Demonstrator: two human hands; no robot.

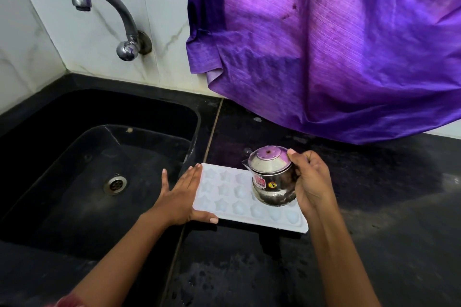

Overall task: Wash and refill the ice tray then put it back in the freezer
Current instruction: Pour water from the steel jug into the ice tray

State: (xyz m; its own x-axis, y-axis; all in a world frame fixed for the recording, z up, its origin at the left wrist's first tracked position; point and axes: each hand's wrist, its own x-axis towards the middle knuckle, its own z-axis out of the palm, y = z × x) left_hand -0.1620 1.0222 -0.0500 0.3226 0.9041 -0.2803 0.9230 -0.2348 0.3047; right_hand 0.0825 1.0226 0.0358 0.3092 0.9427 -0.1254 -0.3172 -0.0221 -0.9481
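Note:
A white ice tray (232,194) with star-shaped and rounded moulds lies flat on the black counter, just right of the sink. My left hand (182,197) rests against the tray's left end with straight fingers, the thumb along its near edge. My right hand (311,182) grips the handle of a small lidded steel jug (273,177), held tipped over the tray's right half with its spout toward the moulds. No stream of water is visible. Part of the tray is hidden behind the jug.
A black sink (154,117) with a steel drain (115,184) fills the left side, under a wall-mounted tap (107,7) that is not running. A purple curtain (336,45) hangs down to the counter behind the tray. The black counter (374,232) extends to the right and front.

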